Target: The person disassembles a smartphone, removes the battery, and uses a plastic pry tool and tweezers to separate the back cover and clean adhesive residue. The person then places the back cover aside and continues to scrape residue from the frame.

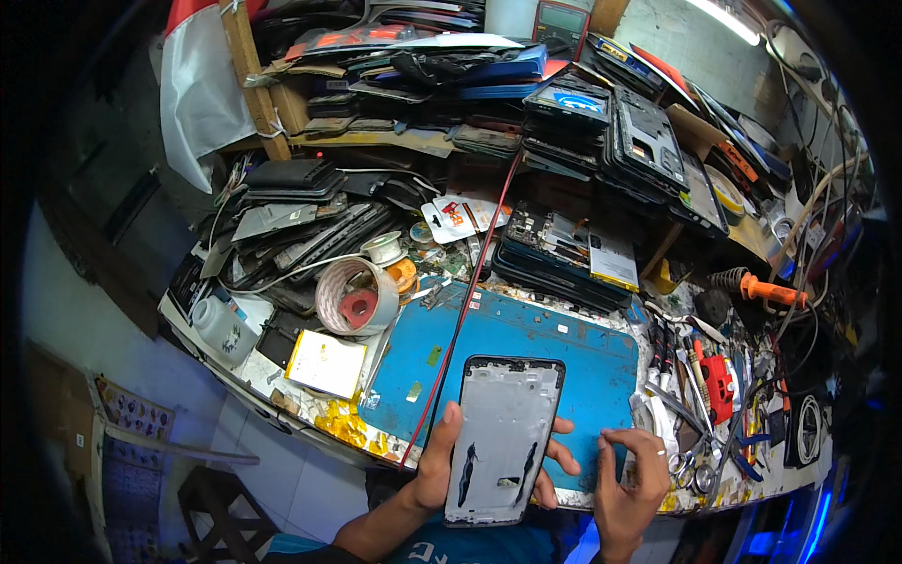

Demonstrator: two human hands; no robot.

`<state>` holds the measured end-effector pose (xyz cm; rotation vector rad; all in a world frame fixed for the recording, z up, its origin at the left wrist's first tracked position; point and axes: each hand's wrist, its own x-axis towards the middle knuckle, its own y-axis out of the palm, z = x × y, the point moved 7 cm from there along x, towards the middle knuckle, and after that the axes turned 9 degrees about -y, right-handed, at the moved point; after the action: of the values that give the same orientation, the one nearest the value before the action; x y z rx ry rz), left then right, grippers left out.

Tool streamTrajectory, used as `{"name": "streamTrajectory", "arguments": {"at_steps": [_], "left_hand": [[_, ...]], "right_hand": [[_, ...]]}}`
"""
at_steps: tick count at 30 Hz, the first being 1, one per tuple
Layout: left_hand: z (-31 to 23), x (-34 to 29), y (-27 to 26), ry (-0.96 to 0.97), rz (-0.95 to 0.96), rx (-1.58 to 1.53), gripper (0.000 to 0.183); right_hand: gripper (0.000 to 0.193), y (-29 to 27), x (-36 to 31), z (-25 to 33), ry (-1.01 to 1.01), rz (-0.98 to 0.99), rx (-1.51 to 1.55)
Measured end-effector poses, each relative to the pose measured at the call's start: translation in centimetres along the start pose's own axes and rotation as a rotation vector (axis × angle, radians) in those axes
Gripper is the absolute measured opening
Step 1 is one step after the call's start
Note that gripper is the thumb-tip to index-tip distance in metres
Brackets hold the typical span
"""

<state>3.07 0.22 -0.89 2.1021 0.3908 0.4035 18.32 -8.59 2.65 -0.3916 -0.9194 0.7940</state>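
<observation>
My left hand (438, 462) grips a phone frame (501, 437) upright by its sides, thumb on the left edge and fingers round the right. The frame is a grey flat panel with a black rim and torn black adhesive strips low on both sides. Just right of it, my right hand (632, 484) has thumb and forefinger brought together, a ring on one finger. Whatever may sit in that pinch is too small to tell. Both hands are over the near edge of the blue work mat (583, 362). A red and black cable (467, 299) crosses the mat on the left.
A tape roll (358, 297), a white bottle (222, 331) and a phone battery (325, 365) lie left. Stacked phone parts (564, 249) stand behind the mat. At right are pliers (747, 461), a red tool (718, 387) and an orange-handled soldering iron (770, 289).
</observation>
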Motion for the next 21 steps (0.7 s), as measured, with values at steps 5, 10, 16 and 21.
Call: {"name": "streamTrajectory", "arguments": {"at_steps": [5, 10, 16, 21], "left_hand": [[0.3, -0.1, -0.1, 0.005, 0.030, -0.049, 0.111], [-0.4, 0.0, -0.4, 0.101, -0.057, -0.043, 0.114], [0.0, 0.0, 0.1, 0.084, -0.270, 0.293, 0.114], [-1.0, -0.6, 0.1, 0.240, -0.402, 0.401, 0.096]], "right_hand": [[0.014, 0.0, 0.2, 1.0, -0.090, -0.055, 0.022], [0.026, 0.5, -1.0, 3.3, -0.232, 0.023, 0.166], [0.064, 3.6, -2.7, 6.1, -0.380, 0.257, 0.048], [0.072, 5.5, -4.2, 7.0, -0.462, 0.343, -0.001]]}}
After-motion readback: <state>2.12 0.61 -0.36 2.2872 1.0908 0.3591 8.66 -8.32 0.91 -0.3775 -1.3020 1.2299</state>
